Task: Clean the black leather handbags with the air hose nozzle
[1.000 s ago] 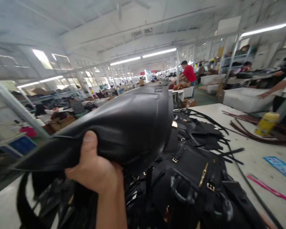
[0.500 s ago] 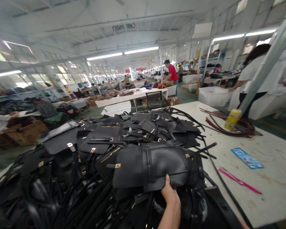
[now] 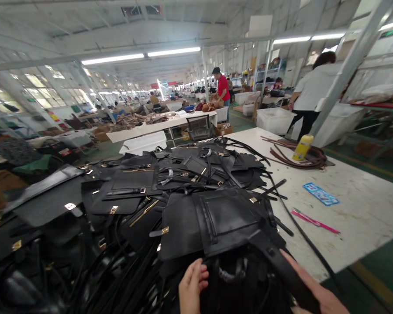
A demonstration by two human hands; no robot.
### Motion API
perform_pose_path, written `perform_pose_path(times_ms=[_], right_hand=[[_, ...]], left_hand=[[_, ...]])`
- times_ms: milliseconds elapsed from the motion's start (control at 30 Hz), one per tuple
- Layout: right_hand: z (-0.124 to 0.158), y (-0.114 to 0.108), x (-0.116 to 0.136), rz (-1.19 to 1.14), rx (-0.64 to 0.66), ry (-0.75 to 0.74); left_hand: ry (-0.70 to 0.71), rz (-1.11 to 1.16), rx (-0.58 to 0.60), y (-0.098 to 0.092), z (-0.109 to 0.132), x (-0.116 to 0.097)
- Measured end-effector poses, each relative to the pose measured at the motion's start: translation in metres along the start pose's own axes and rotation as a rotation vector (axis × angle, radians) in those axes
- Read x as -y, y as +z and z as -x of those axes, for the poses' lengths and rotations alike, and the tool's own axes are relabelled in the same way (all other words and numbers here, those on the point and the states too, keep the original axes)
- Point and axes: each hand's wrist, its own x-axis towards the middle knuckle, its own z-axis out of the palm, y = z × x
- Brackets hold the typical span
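- We see the left hand at the bottom edge of the view, fingers loosely curled and closed on nothing that shows. Its fingertips sit just below the near edge of the black bag.
- The right hand comes in from the lower right and lies stretched along a wide black strap. The strap covers part of it, so we can't tell whether it grips.
- The black bag lies flat on top of the pile of bags, front panel up, between and just beyond both hands.
- The pile covers the left and middle of the counter, with loose straps and gold buckles all through it.
- On the bare right side of the counter we see a pink strip, a blue card, and further back a yellow bottle against a coil of brown straps.
- Well beyond the counter a person in a white top stands by a white bin.
- A person in a red top stands at another table.
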Motion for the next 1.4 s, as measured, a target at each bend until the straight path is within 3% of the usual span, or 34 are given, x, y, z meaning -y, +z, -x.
perform_pose_path(times_ms=[100,200,400,500,600,700,800,967,1100,1167,1267,1400], right_hand=[[-0.021,0.035,0.041,-0.141,0.221,0.078],[-0.047,0.065,0.051,-0.222,0.329,0.204],[-0.096,0.089,0.043,-0.304,0.405,0.191],[-0.112,0.087,0.051,-0.337,0.295,0.109],[-0.107,0.076,0.056,-0.370,0.178,0.038],[-0.094,0.069,0.049,-0.282,0.336,0.153],[-0.097,0.076,0.043,-0.222,0.460,0.222],[-0.114,0.082,0.056,-0.291,0.304,0.042],[-0.088,0.063,0.066,-0.151,0.493,0.117],[-0.071,0.060,0.069,-0.071,0.562,0.049],[-0.060,0.070,0.072,-0.039,0.560,-0.145],[-0.066,0.086,0.064,-0.077,0.504,-0.117]], left_hand=[[-0.038,0.040,0.091,0.011,-0.025,-0.018],[-0.085,0.105,0.076,0.026,-0.047,-0.010],[-0.042,0.164,0.002,0.025,-0.062,0.020],[-0.037,0.173,0.016,0.025,-0.061,0.021],[-0.036,0.193,0.025,0.026,-0.059,0.018],[-0.042,0.208,0.023,0.027,-0.056,0.018],[-0.044,0.216,0.010,0.026,-0.051,0.020],[-0.055,0.198,0.029,0.023,-0.039,0.012],[-0.090,0.185,0.065,0.016,-0.036,0.002],[-0.104,0.185,0.068,0.014,-0.037,0.001],[-0.121,0.200,0.056,0.012,-0.039,0.001],[-0.151,0.234,0.062,0.009,-0.040,0.000]])
